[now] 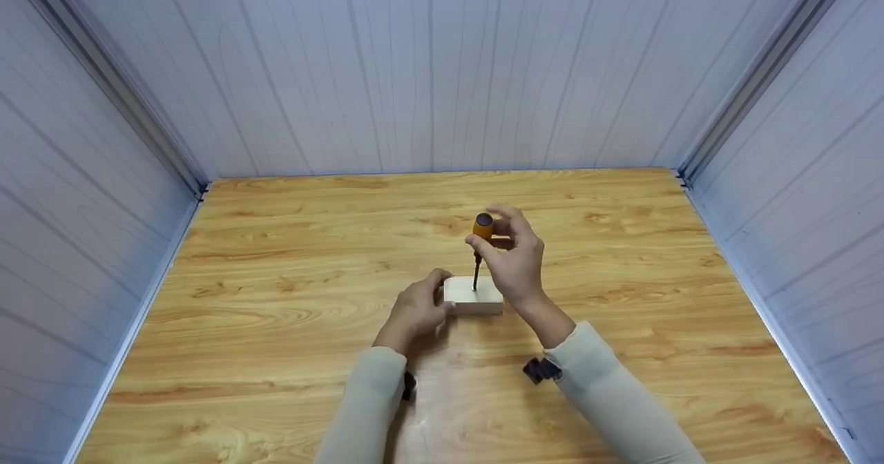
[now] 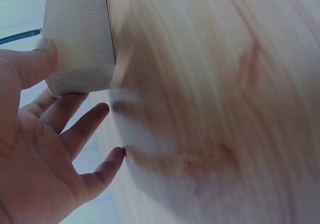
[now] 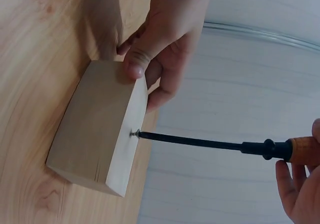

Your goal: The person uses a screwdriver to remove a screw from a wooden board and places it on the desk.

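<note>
A pale wooden block [image 1: 476, 307] lies on the table. My left hand [image 1: 416, 306] holds its left end, with the thumb on the near side and fingers at the end and far side. In the left wrist view two fingers spread loosely away from the block. A screw [image 3: 134, 133] protrudes slightly from the top face. Upright on its head stands a screwdriver [image 1: 483, 228] with an orange handle and a dark shaft. Thumb and fingers of my right hand [image 1: 518, 264] hold that handle from the right, above the block. Part of the handle lies outside the right wrist view.
The wood-grain tabletop [image 1: 276, 243] extends around both hands. Pale panelled walls [image 1: 428, 70] enclose it at the back and both sides. A dark strap piece [image 1: 542, 370] sits at the right cuff, and another shows at the left cuff.
</note>
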Demonstrator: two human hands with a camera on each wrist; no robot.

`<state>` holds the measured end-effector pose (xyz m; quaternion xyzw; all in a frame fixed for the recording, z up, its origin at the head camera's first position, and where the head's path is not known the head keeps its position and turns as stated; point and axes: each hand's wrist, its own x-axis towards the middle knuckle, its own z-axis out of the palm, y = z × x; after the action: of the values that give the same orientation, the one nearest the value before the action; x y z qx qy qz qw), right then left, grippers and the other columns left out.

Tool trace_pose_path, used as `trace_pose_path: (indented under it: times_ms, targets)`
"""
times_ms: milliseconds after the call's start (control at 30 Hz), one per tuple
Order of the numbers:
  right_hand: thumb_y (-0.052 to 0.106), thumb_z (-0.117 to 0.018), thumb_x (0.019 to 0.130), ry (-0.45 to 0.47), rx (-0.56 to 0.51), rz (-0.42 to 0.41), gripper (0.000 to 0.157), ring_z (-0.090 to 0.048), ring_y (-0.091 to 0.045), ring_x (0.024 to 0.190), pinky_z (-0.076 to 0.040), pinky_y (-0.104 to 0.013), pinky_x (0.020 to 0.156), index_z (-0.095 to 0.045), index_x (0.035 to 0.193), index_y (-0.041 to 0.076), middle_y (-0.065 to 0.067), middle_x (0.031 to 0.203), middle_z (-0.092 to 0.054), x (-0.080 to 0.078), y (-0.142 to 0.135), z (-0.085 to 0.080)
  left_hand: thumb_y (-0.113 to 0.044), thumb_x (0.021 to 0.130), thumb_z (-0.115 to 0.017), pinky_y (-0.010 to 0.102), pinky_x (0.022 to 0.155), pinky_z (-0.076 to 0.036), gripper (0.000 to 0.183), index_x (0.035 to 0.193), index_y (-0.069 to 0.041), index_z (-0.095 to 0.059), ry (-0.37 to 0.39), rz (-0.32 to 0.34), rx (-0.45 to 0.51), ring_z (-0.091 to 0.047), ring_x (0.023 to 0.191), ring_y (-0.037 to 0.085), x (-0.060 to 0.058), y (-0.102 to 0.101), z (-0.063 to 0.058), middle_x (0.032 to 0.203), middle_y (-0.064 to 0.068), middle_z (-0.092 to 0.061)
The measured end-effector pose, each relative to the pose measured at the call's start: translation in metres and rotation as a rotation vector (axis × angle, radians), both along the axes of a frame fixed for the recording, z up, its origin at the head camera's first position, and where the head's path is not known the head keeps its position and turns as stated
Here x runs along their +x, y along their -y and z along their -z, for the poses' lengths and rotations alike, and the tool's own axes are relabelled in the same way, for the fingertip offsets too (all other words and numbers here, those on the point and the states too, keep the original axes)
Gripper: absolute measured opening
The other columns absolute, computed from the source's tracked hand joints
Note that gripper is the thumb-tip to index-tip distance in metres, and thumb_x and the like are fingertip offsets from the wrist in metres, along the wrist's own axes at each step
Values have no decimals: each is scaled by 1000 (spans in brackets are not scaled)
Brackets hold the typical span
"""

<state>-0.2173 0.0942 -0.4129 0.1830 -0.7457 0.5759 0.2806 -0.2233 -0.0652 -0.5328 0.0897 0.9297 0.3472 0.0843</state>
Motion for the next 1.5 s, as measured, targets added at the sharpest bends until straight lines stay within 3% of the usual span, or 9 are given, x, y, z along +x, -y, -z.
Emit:
trace_pose_path:
  times_ms: [167,267,400,767,1033,1133,1200,1267,1500]
  targets:
    - [8,-71,70,-17,-8,-16,31,-62,-19,77,-52,-32,62,-61,99,5,-8,92,-62,1,1,-1,-32,80,-61,38,79,-43,40,116,-34,-44,-6,1,-7,-54,89,16,0,0,-1,102,-4,-58]
    - [3,-71,69,23,-43,-73,31,-62,-20,77,-52,-31,63,-62,99,5,-9,92,-62,-1,0,0,-31,80,-61,39,81,-42,40,116,-34,-44,-6,-3,-10,-54,93,18,1,0,-1,104,-3,-58]
    - [8,-71,71,88,-64,-152,32,-62,-17,78,-52,-29,63,-62,101,11,-6,93,-62,-12,-6,11,-30,80,-61,40,84,-41,40,116,-34,-44,2,-3,-10,-54,97,19,1,0,-1,107,-2,-58]
    - [1,-64,76,176,-6,-349,28,-61,-22,83,-52,-32,63,-59,103,3,-15,91,-60,-6,-8,-7,-32,81,-60,41,84,-42,42,119,-34,-42,41,8,-1,-54,99,19,0,-1,-1,109,-3,-57]
    - [-11,-55,76,132,26,-570,27,-59,-30,87,-51,-30,70,-53,103,-12,-30,96,-56,-16,-19,-3,-32,80,-60,41,84,-42,42,118,-36,-42,50,-13,4,-54,100,19,-1,-2,0,110,-4,-57]
    - [-15,-52,76,82,12,-604,29,-57,-35,89,-49,-32,72,-50,105,-12,-30,97,-56,-19,-22,0,-34,80,-60,41,84,-42,42,118,-37,-42,52,-18,9,-54,100,20,0,-1,0,111,-3,-56]
    - [-15,-51,77,44,4,-574,31,-58,-33,90,-50,-34,72,-49,108,-10,-27,99,-57,-18,-22,4,-35,79,-61,41,84,-42,42,116,-38,-43,59,-24,17,-53,101,20,0,-1,0,112,-4,-56]
    - [-11,-52,80,6,12,-491,31,-60,-28,89,-51,-35,69,-50,110,-5,-21,102,-58,-15,-21,6,-35,79,-62,42,85,-41,41,115,-39,-43,63,-25,25,-53,102,20,0,0,0,114,-5,-55]
    - [4,-69,71,-82,71,-85,34,-58,-17,79,-52,-33,57,-58,103,5,-10,92,-53,-5,-7,4,-34,79,-62,43,88,-40,41,115,-37,-44,46,-8,38,-52,105,20,0,1,-1,117,-7,-54]
